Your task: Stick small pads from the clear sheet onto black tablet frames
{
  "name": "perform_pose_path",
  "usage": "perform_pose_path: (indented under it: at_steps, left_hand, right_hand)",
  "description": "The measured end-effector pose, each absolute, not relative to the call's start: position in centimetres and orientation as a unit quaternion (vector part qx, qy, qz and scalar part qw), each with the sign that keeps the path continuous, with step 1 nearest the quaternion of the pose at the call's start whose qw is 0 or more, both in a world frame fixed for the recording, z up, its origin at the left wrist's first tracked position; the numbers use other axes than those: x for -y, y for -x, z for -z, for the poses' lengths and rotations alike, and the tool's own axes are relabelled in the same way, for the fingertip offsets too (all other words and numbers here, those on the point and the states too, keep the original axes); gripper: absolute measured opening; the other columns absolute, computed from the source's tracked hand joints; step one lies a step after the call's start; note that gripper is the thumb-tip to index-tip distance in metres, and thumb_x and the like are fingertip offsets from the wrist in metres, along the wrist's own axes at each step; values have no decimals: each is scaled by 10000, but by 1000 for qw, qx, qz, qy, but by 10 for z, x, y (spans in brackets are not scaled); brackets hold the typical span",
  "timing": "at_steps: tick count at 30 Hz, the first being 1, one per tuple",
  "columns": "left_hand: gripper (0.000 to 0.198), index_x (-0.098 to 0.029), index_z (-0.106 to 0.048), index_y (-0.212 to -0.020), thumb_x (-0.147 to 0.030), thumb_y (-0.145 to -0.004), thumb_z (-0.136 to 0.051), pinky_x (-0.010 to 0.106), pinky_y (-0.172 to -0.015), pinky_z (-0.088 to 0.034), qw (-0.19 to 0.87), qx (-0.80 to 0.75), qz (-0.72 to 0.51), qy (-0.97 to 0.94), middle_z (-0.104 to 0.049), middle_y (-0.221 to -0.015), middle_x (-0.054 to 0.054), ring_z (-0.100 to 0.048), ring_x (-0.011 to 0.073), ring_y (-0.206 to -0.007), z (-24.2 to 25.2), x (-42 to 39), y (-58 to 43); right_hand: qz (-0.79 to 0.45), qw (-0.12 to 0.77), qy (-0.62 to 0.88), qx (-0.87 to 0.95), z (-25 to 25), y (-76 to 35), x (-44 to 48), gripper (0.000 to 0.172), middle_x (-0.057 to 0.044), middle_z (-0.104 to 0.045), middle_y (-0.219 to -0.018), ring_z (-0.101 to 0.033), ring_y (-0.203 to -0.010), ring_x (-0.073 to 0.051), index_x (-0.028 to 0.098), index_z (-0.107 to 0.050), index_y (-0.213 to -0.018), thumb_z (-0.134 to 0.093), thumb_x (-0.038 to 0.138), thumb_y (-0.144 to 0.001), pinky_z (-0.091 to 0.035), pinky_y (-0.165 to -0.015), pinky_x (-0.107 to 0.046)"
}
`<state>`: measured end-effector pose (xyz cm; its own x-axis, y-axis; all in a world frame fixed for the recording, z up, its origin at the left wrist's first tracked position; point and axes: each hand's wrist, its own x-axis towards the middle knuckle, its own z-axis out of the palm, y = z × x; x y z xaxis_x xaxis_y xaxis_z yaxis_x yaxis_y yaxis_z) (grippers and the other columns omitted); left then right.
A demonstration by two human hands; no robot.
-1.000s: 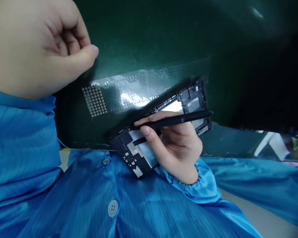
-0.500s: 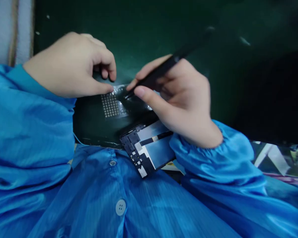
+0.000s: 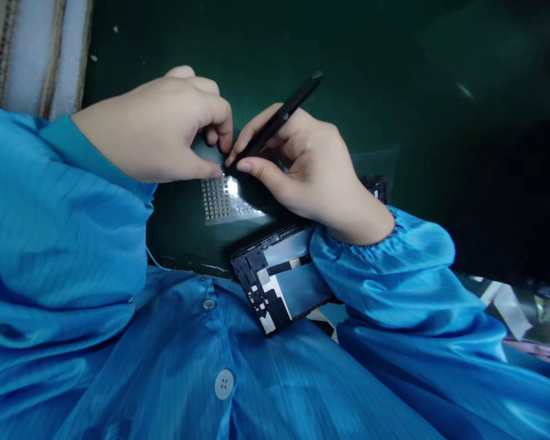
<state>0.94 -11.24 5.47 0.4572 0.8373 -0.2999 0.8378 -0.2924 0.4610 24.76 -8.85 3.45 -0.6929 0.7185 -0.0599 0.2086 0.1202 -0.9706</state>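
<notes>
The right hand (image 3: 314,177) holds black tweezers (image 3: 275,125) (tips at a dotted film (image 3: 217,198)).

Left hand (image 3: 153,131) and right hand (image 3: 314,177) curl, nearly touching.

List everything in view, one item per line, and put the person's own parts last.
work mat: 1, dark green, under the hands
grid film: 1, clear with small silvery squares, on the mat between the hands
tweezers: 1, black, in the right hand, tips at the film
phone mid-frame: 1, black with silver panels, at the mat's near edge, partly under the right forearm
striped cloth: 1, white and brown, top left
blurred items: unclear count, mixed colours, far right
coat: 1, blue, worn by the person
coat buttons: 2, one white, one metal, coat front
left hand: 1, at the film's top edge
right hand: 1, gripping the tweezers
</notes>
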Motion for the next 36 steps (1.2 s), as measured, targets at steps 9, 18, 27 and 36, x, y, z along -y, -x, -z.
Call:
perform_pose_path:
  at_steps: [9,18,27,36]
  left_hand:
    - [1170,-113,-822,-1096,-1114,-786,-300,423,-1283,-471,306,-460,-83,-829,-691,-1031,43,-454,109,-1043,-39,107,4]
    - [1216,-187,-806,-1078,-1167,-664,-218,544,-1218,-475,276,-504,-46,-817,-657,-1028,26,-581,188,-1105,-38,106,1]
    - [1229,-227,-775,-1048,-1177,-572,-157,582,-1144,-504,285,-522,-12,-804,-679,-1058,54,-614,314,-1227,-47,108,-6]
    - [1132,-269,-692,-1051,-1150,-601,-141,537,-1134,-498,304,-531,2,-791,-633,-1086,61,-568,336,-1272,-53,109,-9]
  right_hand:
    - [-422,469,487,605,-48,-306,217,210,-14,-814,-1014,-832,-898,-132,254,-766,-1205,-784,154,-1021,-710,-792,-228]
    - [-383,433,509,637,-27,-309,246,274,-29,-796,-1130,-834,-1041,-190,275,-680,-1282,-728,137,-1050,-719,-961,-388]
    - [-361,321,453,750,-69,-294,201,244,-33,-829,-1137,-840,-1032,-238,282,-716,-1241,-772,169,-1031,-735,-899,-439]
    - [-505,213,293,783,-28,-252,95,191,4,-836,-1147,-831,-1073,-185,277,-705,-1148,-808,401,-1045,-715,-996,-340]
